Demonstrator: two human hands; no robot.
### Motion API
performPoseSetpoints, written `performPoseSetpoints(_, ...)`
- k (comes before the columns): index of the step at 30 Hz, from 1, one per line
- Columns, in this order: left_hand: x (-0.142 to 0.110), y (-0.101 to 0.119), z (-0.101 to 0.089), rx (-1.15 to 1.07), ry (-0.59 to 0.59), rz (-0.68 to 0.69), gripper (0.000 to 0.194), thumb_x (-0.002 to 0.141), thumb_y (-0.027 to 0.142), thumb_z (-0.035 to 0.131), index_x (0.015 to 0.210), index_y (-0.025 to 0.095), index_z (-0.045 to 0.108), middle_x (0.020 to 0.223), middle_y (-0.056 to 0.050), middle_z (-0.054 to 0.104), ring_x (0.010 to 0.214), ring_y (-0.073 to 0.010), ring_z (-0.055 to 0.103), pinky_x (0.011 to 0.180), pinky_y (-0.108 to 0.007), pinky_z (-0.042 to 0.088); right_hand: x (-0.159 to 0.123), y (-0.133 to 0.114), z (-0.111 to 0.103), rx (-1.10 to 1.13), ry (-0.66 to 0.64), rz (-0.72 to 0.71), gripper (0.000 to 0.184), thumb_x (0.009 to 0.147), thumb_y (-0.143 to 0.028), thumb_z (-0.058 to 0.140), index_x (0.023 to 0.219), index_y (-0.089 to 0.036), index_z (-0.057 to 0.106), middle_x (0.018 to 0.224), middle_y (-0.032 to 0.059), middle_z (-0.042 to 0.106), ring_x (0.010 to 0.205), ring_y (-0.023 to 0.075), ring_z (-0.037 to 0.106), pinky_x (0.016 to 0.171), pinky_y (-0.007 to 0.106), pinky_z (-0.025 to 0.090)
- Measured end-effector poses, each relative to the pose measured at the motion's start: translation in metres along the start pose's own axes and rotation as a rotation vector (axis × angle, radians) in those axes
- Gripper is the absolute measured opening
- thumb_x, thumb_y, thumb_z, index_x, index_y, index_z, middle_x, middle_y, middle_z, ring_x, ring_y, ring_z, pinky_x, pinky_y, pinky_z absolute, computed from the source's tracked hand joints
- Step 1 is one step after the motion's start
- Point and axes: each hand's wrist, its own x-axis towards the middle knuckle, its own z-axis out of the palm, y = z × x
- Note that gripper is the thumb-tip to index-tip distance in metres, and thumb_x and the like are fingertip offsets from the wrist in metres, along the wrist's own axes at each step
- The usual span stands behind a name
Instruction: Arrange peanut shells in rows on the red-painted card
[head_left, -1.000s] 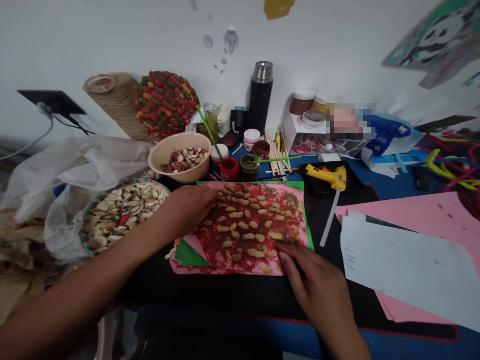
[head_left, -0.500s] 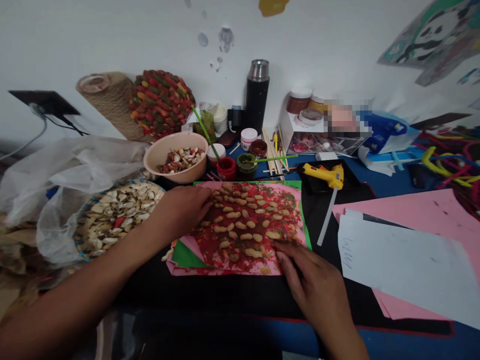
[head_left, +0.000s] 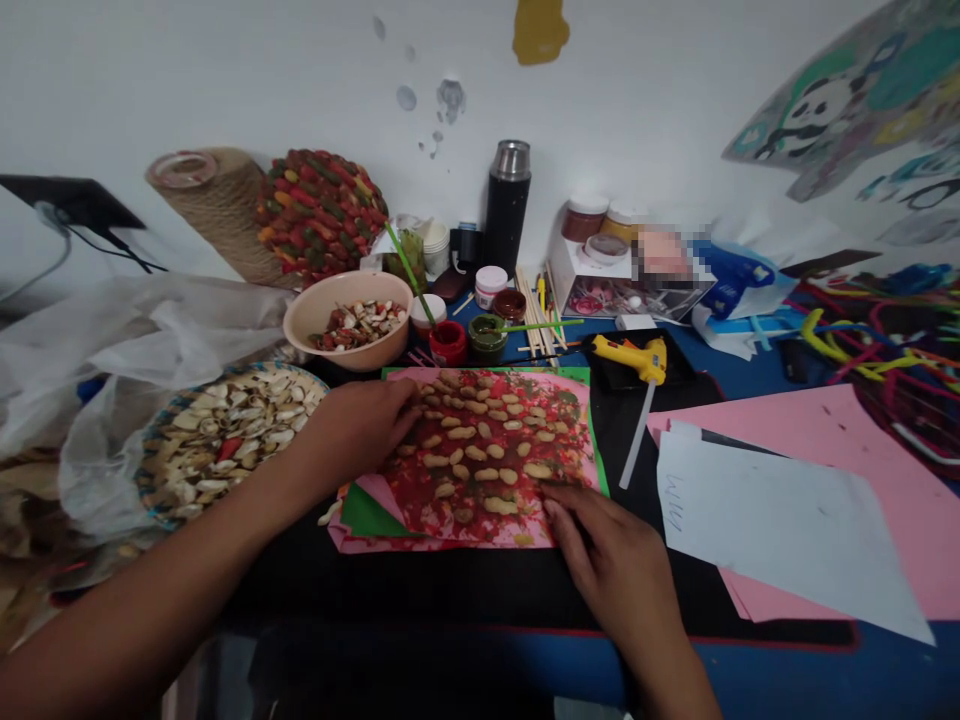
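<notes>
Peanuts in their shells (head_left: 493,474) lie in loose rows on a pink sheet of paper (head_left: 574,430) stained with red and green paint, with green paper underneath. My left hand (head_left: 369,425) reaches over the sheet's left side. Its fingers are curled close together beside the upper-left peanuts, and whatever is beneath them is hidden. At the sheet's lower right, my right hand (head_left: 619,550) rests with thumb and fingers apart, the fingertips touching the paper near a peanut. I see nothing held in it.
A basket of empty shells (head_left: 142,455) and a beige bowl (head_left: 296,310) stand at left. Behind the sheet are a red paint jar (head_left: 448,345), a green paint jar (head_left: 487,342) and a black thermos (head_left: 506,220). A yellow glue gun (head_left: 637,355) and white paper (head_left: 772,530) lie right.
The whole view has shifted slightly, with more wall showing at the top. Both hands keep nearly the same places on the sheet, and the peanuts appear unmoved.
</notes>
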Motion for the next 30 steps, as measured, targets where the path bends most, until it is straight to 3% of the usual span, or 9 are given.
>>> performPoseSetpoints(7,-0.004,-0.004,-0.003,-0.05,-0.001,-0.022,0.035,0.108,0.04,0.047,0.123,0.018,0.069,0.112,-0.014,0.082,0.101,-0.0329,0.079,0.078,-0.037,0.055,0.001,-0.001,0.002,-0.006,0.003,-0.004,0.025,0.113,-0.029,0.053,0.113,-0.021,0.077,0.105,0.0067,0.086,0.089,0.022,0.085,0.078,0.032,0.066)
performPoseSetpoints(23,-0.007,-0.011,-0.006,-0.097,-0.084,-0.003,0.031,0.107,0.038,0.048,0.114,0.02,0.073,0.106,-0.013,0.081,0.094,-0.0326,0.077,0.073,-0.038,0.052,0.001,-0.001,0.002,0.002,0.009,0.015,0.025,0.111,-0.026,0.053,0.112,-0.022,0.078,0.104,0.0072,0.086,0.09,0.0224,0.085,0.08,0.032,0.068)
performPoseSetpoints(30,0.003,-0.012,-0.005,-0.093,0.014,0.023,0.029,0.105,0.042,0.05,0.103,0.024,0.073,0.096,-0.008,0.081,0.086,-0.0276,0.077,0.07,-0.034,0.051,-0.002,0.001,0.004,0.032,0.007,0.032,0.023,0.11,-0.025,0.055,0.114,-0.023,0.078,0.106,0.0061,0.086,0.09,0.022,0.084,0.08,0.033,0.067)
